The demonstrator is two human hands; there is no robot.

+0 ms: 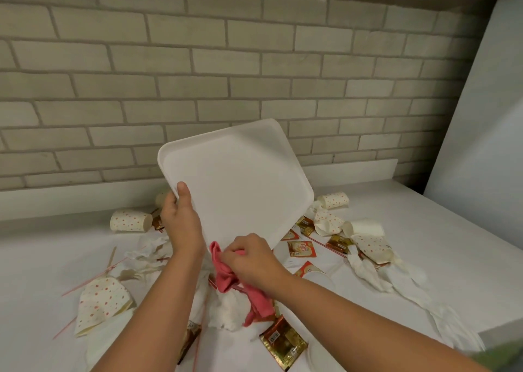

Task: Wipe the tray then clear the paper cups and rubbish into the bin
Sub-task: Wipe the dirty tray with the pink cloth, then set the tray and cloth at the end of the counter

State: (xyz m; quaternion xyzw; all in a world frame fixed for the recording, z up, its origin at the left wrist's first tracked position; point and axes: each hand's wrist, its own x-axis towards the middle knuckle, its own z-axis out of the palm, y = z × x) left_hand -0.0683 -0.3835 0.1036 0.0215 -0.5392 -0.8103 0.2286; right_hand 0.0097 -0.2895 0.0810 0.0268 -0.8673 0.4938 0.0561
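My left hand (181, 218) grips the left edge of a white square tray (240, 184), thumb on its face, and holds it tilted up off the table. My right hand (249, 261) grips a pink cloth (226, 275) at the tray's lower edge; the cloth hangs down below my wrist. Dotted paper cups lie on their sides around the tray: one at the left (130, 221), a crushed one at the front left (102, 303), others at the right (334, 200) (370, 247). No bin is in view.
The white table (424, 258) is strewn with crumpled napkins (232, 312), gold sachets (283, 340), creamer packets (301, 250), pink straws (90, 279) and a wooden stirrer. A brick wall stands behind the table and a white panel (486, 122) leans at the right.
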